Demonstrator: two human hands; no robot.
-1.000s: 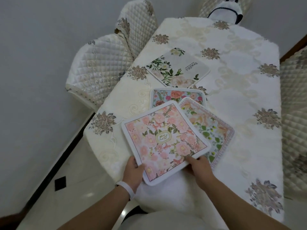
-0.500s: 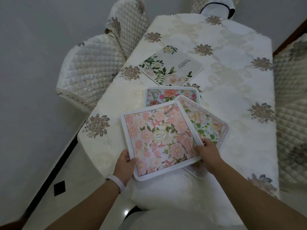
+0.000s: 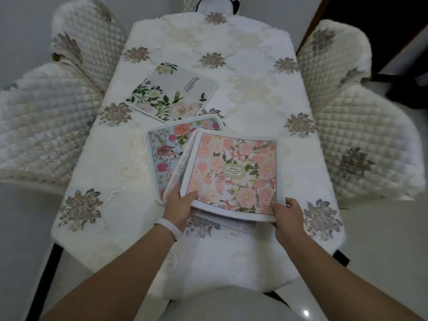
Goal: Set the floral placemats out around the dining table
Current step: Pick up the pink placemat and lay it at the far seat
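Observation:
A pink floral placemat [image 3: 234, 172] with an oval label is held just above the table's near middle. My left hand [image 3: 179, 206] grips its near left corner and my right hand [image 3: 288, 214] grips its near right corner. Under it lies a cream bordered placemat [image 3: 177, 169], mostly covered, with only its left edge and a near strip showing. A light blue floral placemat [image 3: 166, 147] lies partly beneath both. A grey placemat with green leaves [image 3: 172, 92] lies alone farther back on the left.
The table wears a white embroidered cloth [image 3: 243, 89]. Quilted chairs stand at the left [image 3: 44, 126], far left [image 3: 88, 38] and right [image 3: 361, 135]. A white object with dark trim [image 3: 216, 3] sits at the far end. A dark doorway [image 3: 382, 24] is at the upper right.
The pink placemat has swung right and now covers the cream one, squared to the table's near edge. The view turned to face the table end on.

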